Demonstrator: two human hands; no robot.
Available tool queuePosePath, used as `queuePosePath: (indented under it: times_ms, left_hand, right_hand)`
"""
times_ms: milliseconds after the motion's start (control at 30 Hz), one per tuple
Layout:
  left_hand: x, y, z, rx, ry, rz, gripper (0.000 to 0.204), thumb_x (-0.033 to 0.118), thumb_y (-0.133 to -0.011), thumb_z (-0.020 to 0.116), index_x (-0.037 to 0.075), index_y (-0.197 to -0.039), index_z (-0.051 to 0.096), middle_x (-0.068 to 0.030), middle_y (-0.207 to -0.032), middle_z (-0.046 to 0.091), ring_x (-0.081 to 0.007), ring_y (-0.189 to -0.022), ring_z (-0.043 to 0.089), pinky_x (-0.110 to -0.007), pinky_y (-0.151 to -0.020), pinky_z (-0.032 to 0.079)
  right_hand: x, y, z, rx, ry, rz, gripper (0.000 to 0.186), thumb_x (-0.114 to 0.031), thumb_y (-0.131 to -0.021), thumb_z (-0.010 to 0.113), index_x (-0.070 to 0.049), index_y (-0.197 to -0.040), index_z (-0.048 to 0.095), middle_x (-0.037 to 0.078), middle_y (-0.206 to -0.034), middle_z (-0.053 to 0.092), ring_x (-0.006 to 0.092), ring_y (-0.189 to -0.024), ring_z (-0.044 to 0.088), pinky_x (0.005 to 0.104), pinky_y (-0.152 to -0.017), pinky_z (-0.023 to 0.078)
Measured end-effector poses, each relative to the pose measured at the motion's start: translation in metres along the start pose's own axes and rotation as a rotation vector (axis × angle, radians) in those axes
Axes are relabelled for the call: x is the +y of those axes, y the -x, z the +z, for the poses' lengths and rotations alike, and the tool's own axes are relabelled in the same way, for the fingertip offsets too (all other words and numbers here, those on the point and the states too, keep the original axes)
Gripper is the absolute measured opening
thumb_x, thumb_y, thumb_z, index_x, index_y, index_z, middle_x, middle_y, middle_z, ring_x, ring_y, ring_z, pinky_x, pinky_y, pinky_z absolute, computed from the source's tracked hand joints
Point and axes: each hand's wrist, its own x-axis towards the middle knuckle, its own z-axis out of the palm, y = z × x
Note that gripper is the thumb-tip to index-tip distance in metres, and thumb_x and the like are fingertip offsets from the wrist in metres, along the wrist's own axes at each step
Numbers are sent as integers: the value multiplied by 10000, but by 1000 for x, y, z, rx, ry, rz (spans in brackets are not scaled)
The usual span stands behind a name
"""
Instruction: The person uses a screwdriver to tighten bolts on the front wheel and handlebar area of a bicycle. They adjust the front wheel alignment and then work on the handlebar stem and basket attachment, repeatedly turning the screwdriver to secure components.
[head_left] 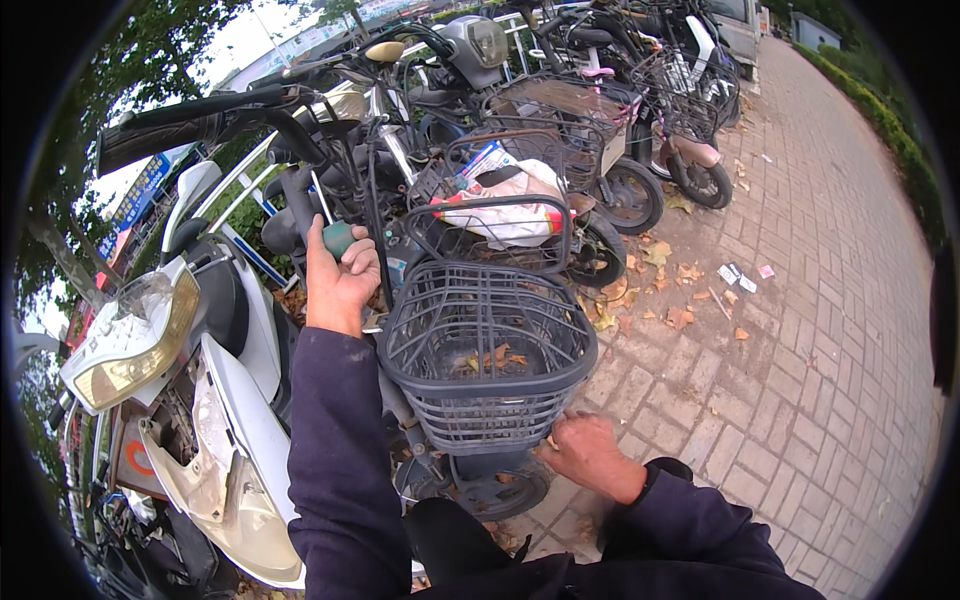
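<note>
My left hand (342, 282) is raised left of a dark grey basket (490, 390), closed around the green handle of a screwdriver (338, 238). The tool's thin metal shaft points up toward the handlebar (215, 115) of the bike that carries the basket. Low at the basket's near right corner is my right hand (595, 455), its fingers curled in. Their tips are turned away, so what they hold, if anything, is hidden. A few dry leaves (495, 358) lie inside the basket, and the front wheel (500, 490) shows beneath it.
A white scooter (225, 440) with damaged front panels stands close on the left. Beyond the basket, another wire basket (425, 235) holds a white and red bag (515, 205). Several parked bikes line the far side. Brick paving (800, 370) with leaves and paper scraps stretches along the right.
</note>
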Motion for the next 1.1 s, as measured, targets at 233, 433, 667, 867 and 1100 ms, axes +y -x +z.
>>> queuePosePath:
  times_ms: [233, 433, 667, 867, 1100]
  left_hand:
    - [-18, 2, 3, -4, -27, 242, 443, 340, -885, 803, 10, -935, 510, -40, -798, 495, -77, -553, 456, -210, -406, 274]
    - [-14, 3, 2, 100, -80, 304, 437, 399, -885, 775, 45, -935, 523, -62, -813, 528, -87, -506, 422, -221, -392, 267]
    - [-7, 8, 6, 62, -209, 132, 448, 464, -982, 524, 19, -1003, 570, -78, -814, 579, -103, -464, 363, -258, -413, 247]
    - [-18, 11, 14, 69, -186, 231, 544, 529, -858, 773, 46, -970, 548, -54, -806, 511, -116, -566, 434, -212, -433, 297]
    - [-32, 14, 11, 2, -312, 487, 296, 274, -914, 779, 92, -961, 550, -36, -805, 517, -110, -613, 474, -198, -427, 300]
  right_hand:
    - [36, 40, 68, -551, -116, -93, 323, -332, -878, 622, -21, -909, 706, 172, -920, 715, 357, -932, 689, 499, -798, 511]
    - [36, 54, 117, -474, -205, -389, 323, -286, -859, 640, -13, -1029, 612, 165, -889, 670, 345, -966, 662, 494, -843, 479]
    - [30, 47, 125, -586, -85, -333, 324, -284, -826, 680, -23, -1006, 616, 173, -907, 682, 361, -962, 668, 506, -819, 486]
    - [30, 42, 122, -554, -85, -334, 322, -300, -820, 683, -31, -997, 677, 160, -949, 714, 356, -963, 687, 506, -788, 511]
    - [34, 37, 121, -533, -63, -308, 327, -288, -831, 673, -30, -1031, 661, 149, -957, 718, 337, -977, 692, 502, -779, 507]
